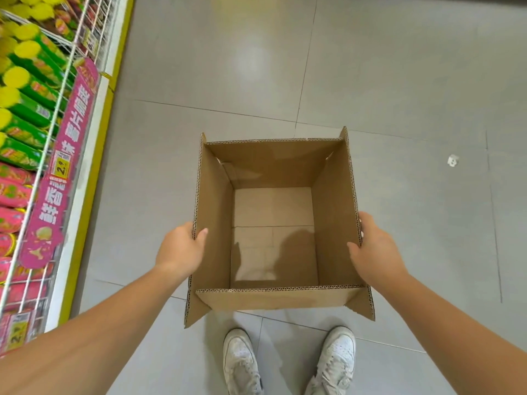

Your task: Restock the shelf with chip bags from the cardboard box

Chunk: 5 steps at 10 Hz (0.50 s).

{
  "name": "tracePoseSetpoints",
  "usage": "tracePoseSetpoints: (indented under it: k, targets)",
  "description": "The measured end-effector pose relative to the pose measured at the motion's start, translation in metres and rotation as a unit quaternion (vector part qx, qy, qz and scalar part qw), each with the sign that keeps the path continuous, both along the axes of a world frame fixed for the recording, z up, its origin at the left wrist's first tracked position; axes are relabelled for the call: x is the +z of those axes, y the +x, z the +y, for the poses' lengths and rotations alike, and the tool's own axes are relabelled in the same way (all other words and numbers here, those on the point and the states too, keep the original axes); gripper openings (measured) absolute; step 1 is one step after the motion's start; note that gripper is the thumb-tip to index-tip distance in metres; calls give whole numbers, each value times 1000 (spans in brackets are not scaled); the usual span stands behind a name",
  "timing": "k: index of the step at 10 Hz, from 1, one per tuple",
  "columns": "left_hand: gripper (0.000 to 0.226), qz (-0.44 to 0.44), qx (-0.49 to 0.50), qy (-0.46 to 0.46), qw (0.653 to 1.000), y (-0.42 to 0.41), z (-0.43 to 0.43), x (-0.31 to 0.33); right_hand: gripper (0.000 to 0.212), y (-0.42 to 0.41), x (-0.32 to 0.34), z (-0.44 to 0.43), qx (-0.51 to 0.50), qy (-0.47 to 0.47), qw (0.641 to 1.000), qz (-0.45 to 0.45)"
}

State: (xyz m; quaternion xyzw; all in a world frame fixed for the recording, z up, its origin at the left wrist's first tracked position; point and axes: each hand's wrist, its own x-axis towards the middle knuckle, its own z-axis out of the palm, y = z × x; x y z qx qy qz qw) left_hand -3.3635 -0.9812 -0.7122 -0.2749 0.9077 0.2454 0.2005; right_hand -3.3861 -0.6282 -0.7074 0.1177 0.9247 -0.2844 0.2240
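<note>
An open brown cardboard box [275,163] is in front of me above the grey floor, its flaps up and its inside bare, with no bags in it. My left hand [182,250] grips the box's left wall, thumb inside the rim. On the opposite wall my right hand [373,249] holds the same way. The shelf [94,132] runs along the left edge of the view, behind a white wire rail. It holds green chip bags [28,109] with yellow tops further away and pink chip bags [12,195] nearer to me.
A pink promotional sign [61,172] with price tags hangs on the shelf's front. My two white shoes [242,363] stand on the grey tiled floor [399,81] just below the box. A small white scrap [452,161] lies on the tiles to the right.
</note>
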Motion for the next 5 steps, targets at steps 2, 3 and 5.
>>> tracePoseSetpoints:
  k: [2,3,5]
  targets:
    - [22,-39,-55,0,998,5,2,11,58,5,11,-2,21,16,999,-18]
    - [47,-68,-150,-85,983,6,6,38,67,7,28,-5,103,109,988,-25]
    - [80,-39,-338,-213,916,10,15,107,76,10,86,-13,241,194,951,23]
